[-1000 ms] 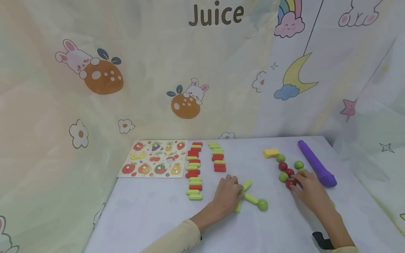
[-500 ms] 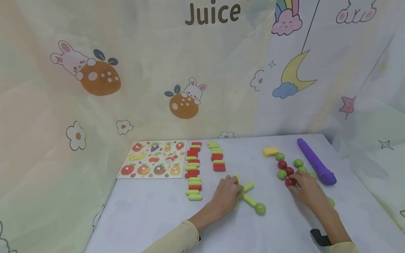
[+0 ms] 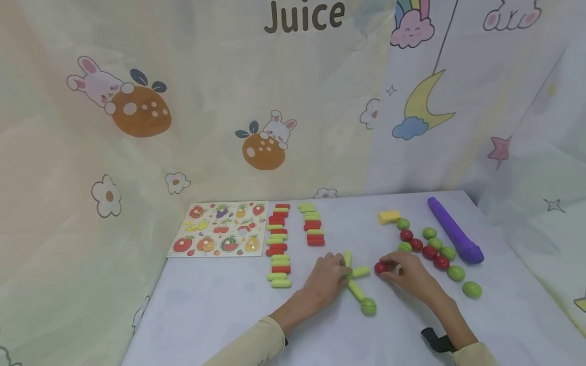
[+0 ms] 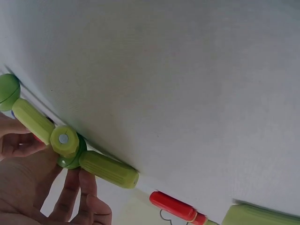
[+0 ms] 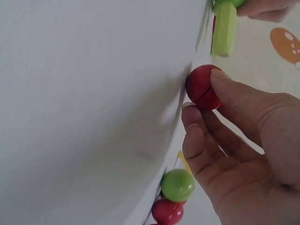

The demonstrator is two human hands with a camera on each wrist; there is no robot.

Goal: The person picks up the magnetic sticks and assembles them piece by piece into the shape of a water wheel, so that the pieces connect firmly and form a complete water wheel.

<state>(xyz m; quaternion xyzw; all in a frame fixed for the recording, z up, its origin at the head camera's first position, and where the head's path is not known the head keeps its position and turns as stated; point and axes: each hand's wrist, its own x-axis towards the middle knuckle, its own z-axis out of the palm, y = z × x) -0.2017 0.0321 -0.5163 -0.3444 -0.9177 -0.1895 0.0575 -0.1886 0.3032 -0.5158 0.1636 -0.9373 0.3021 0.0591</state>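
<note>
In the head view, my left hand grips the middle of a figure of light green rods that fan out from its fingers. The left wrist view shows its fingers on a green hub ball with several rods plugged into it, one rod pointing right. Another green ball caps the rod nearest the person. My right hand pinches a red ball between thumb and fingers, close to the free end of the right-pointing rod.
Red and green balls lie scattered to the right, beside a purple stick and a yellow block. Red and green rods form two columns left of centre. A fruit picture board lies at the back left.
My right hand has taken a red ball from the group and carried it left toward the rods. My left hand has turned the figure slightly, its end ball shifting toward the person.
</note>
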